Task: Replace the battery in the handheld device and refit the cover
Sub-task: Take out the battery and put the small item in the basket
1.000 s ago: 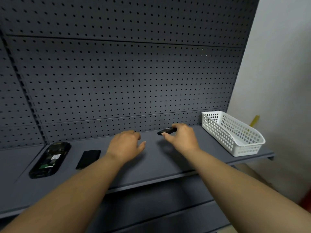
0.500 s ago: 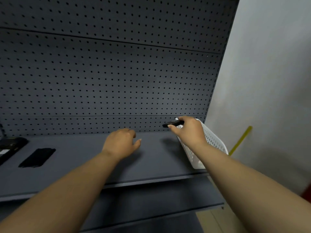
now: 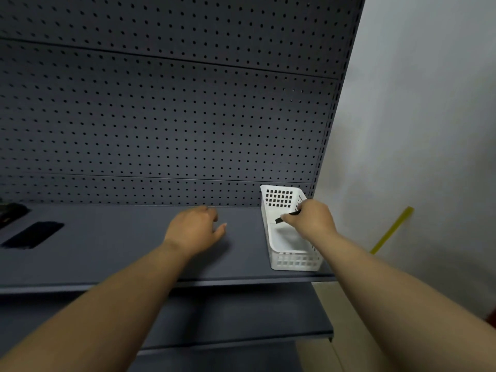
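My right hand (image 3: 311,220) pinches a small flat black battery (image 3: 280,219) and holds it over the open top of a white plastic basket (image 3: 295,260) at the right end of the shelf. My left hand (image 3: 194,229) hovers palm down over the middle of the shelf, fingers loosely apart and holding nothing. At the far left lies a flat black cover (image 3: 33,234). Beyond it, only a corner of the dark handheld device (image 3: 10,213) shows at the frame's edge.
A grey metal shelf (image 3: 120,259) carries everything, backed by a grey pegboard (image 3: 161,116). A lower shelf (image 3: 228,318) sits beneath. To the right is a pale wall with a yellow stick (image 3: 391,229) leaning against it.
My right hand has carried the battery rightward from above the shelf's middle to over the basket. The view has swung right, so the device and cover slid toward the left edge.
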{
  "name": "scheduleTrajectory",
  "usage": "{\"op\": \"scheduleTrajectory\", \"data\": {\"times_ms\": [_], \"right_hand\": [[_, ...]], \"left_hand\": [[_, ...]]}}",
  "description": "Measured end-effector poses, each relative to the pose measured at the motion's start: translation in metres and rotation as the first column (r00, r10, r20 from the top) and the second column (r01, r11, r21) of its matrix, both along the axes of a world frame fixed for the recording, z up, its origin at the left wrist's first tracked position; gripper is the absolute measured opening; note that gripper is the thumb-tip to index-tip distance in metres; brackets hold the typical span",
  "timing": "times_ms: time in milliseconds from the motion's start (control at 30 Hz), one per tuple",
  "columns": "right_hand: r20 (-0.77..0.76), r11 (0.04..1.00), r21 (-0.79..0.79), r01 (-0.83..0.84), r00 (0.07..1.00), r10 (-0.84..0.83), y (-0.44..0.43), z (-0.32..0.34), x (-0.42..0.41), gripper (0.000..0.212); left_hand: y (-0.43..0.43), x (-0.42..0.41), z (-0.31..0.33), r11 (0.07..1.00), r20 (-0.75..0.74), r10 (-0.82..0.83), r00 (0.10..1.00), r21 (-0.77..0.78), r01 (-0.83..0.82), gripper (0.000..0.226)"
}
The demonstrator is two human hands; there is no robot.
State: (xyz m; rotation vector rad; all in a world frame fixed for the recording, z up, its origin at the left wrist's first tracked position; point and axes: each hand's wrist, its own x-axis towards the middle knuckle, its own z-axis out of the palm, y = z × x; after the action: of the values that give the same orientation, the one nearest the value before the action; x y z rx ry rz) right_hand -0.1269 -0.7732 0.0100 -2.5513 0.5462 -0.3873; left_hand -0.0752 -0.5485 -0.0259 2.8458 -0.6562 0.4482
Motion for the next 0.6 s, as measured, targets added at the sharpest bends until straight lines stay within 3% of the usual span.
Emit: {"op": "scheduleTrajectory", "data": {"times_ms": [167,400,600], "right_hand": [[-0.151,0.999,-0.041,-0.030,0.988,0.023,0.001,-0.012,0.005,0.034],[-0.242,0.989,-0.139,-0.053,0.970,0.018,0.005,-0.017,0.010,0.040],[-0.415,0.973,-0.205,-0.108,0.910,0.013,0.006,-0.015,0.012,0.039]], "left_hand": [[-0.002,0.001,-0.001,1.000,0.007,0.003,1.000,0.017,-0.003,0.043],[0.002,0.000,0.000,0.999,0.017,0.037,0.999,0.031,-0.038,0.043],[0.006,-0.005,0.001,0.998,0.004,0.045,0.999,0.037,-0.045,0.043]]}}
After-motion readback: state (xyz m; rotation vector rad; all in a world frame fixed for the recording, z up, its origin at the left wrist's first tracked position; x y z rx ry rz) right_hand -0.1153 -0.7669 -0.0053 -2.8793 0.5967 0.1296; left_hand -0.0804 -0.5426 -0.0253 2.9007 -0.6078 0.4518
